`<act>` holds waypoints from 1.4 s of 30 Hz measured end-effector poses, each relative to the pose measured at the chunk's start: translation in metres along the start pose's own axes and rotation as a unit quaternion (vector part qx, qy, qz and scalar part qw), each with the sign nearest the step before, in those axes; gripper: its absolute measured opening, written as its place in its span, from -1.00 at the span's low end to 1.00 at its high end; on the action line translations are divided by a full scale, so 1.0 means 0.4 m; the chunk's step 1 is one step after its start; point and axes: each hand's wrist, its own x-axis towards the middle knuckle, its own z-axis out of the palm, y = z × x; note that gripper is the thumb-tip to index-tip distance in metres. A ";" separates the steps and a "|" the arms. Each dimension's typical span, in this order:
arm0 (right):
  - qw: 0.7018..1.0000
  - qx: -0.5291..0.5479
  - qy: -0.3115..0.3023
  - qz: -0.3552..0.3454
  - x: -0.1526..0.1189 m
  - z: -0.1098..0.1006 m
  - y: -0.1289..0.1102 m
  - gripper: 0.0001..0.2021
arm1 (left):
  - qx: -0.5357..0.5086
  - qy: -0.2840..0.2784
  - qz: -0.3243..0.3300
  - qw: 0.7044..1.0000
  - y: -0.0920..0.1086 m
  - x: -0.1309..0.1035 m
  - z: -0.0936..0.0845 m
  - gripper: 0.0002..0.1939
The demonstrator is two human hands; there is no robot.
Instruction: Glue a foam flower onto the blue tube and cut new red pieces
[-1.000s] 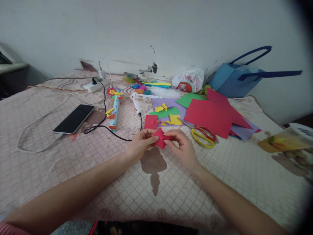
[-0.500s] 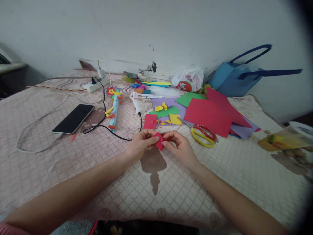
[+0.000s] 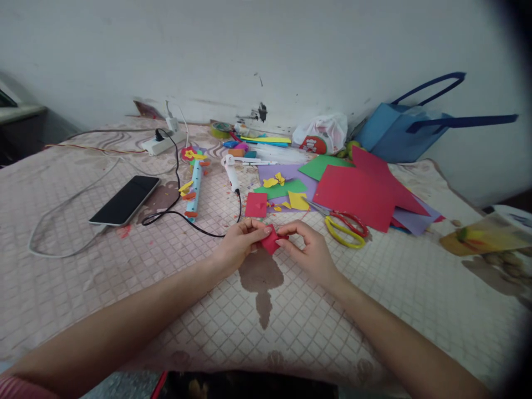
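Between my hands is a small red paper piece (image 3: 270,241), tilted like a diamond. My left hand (image 3: 241,244) pinches its left side between thumb and fingers. The fingertips of my right hand (image 3: 308,249) close on its right edge. Just beyond my hands, a red square (image 3: 256,205) lies flat, with small yellow and red scraps beside it. A yellow square (image 3: 297,200) rests close to the scissors (image 3: 344,233), which have yellow and red handles. Behind the red square stands a white glue gun (image 3: 231,173) with a black cord.
Large red sheets (image 3: 357,194) lie at the right over purple and green paper. A phone (image 3: 125,200) on a white cable and a decorated blue strip (image 3: 194,189) are at the left. A blue bag (image 3: 399,133), power strip (image 3: 160,144) and plastic container (image 3: 490,235) surround the work area.
The small red paper has turned slightly in my fingers. My right fingertips have shifted a little along its right edge, and more of its face shows.
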 end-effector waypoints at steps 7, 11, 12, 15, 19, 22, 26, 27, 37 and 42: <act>0.996 -0.059 0.004 -0.071 -0.003 -0.001 0.001 -0.93 | -0.012 -0.012 -0.006 1.000 -0.003 0.002 -0.004 -0.77; 0.994 -0.064 -0.009 -0.086 -0.002 -0.003 0.003 -0.92 | -0.032 -0.001 -0.015 0.999 -0.004 0.003 -0.004 -0.76; 0.994 -0.065 -0.011 -0.089 -0.001 -0.003 0.004 -0.92 | -0.038 -0.002 -0.015 0.999 -0.005 0.003 -0.005 -0.76; 0.992 -0.078 -0.012 -0.102 -0.001 -0.005 0.007 -0.90 | -0.050 -0.013 -0.012 0.999 -0.006 0.004 -0.006 -0.78; 0.982 -0.126 -0.013 -0.139 -0.002 -0.004 0.014 -0.90 | -0.025 -0.013 -0.022 0.999 -0.006 0.005 -0.009 -0.78; 0.975 -0.150 -0.017 -0.160 -0.004 -0.002 0.017 -0.91 | -0.010 -0.010 -0.031 0.999 -0.007 0.005 -0.012 -0.77; 0.977 -0.149 -0.010 -0.154 -0.004 -0.002 0.016 -0.92 | -0.026 -0.022 -0.023 0.999 -0.009 0.006 -0.014 -0.79; 0.977 -0.149 -0.008 -0.151 -0.005 -0.002 0.016 -0.92 | -0.033 -0.024 -0.020 0.999 -0.009 0.006 -0.014 -0.80; 0.973 -0.157 -0.014 -0.167 -0.006 -0.001 0.017 -0.88 | -0.048 -0.002 -0.048 0.998 -0.001 0.002 -0.008 -0.77; 0.977 -0.140 -0.013 -0.162 -0.006 0.002 0.014 -0.90 | -0.049 -0.027 -0.063 0.996 -0.004 0.000 -0.011 -0.80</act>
